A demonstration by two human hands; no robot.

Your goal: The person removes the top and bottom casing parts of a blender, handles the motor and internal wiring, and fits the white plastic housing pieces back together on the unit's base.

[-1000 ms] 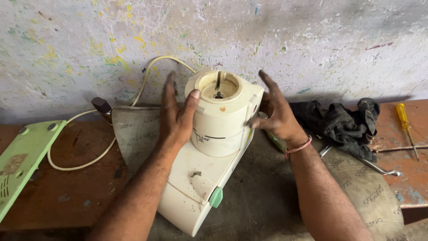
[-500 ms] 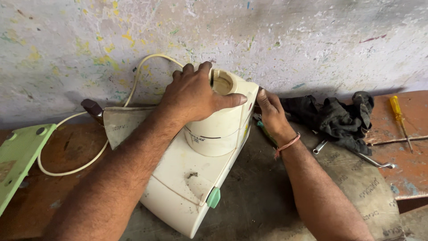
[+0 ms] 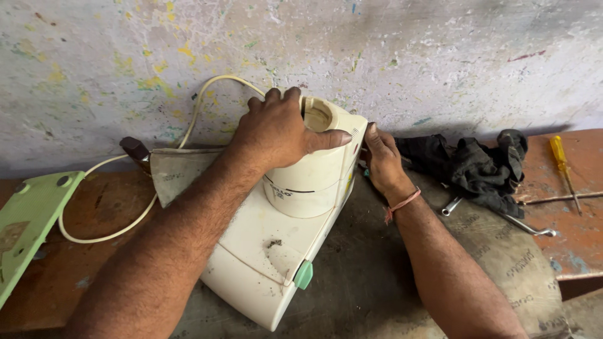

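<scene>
A cream-coloured mixer-grinder base [image 3: 270, 263] lies on a dirty sack on the bench, its round top collar [image 3: 314, 182] pointing toward the wall. My left hand [image 3: 279, 132] is clamped over the top of the collar, thumb stretched across its front. My right hand [image 3: 383, 160] rests against the right side of the housing, fingers pressed to its edge. A pale green knob [image 3: 304, 275] sticks out of the body's lower right side. A cream power cord [image 3: 119, 216] loops from behind the appliance to a dark plug [image 3: 135, 149] on the left.
A light green base plate [image 3: 25, 220] lies at the far left. A dark crumpled rag [image 3: 477, 166], a spanner [image 3: 521, 226] and a yellow-handled screwdriver [image 3: 562, 160] lie at the right. The paint-flecked wall [image 3: 377, 56] stands just behind.
My left hand has moved from the collar's left side up over its top. My right hand has slid down along the housing's right side. The view has shifted slightly.
</scene>
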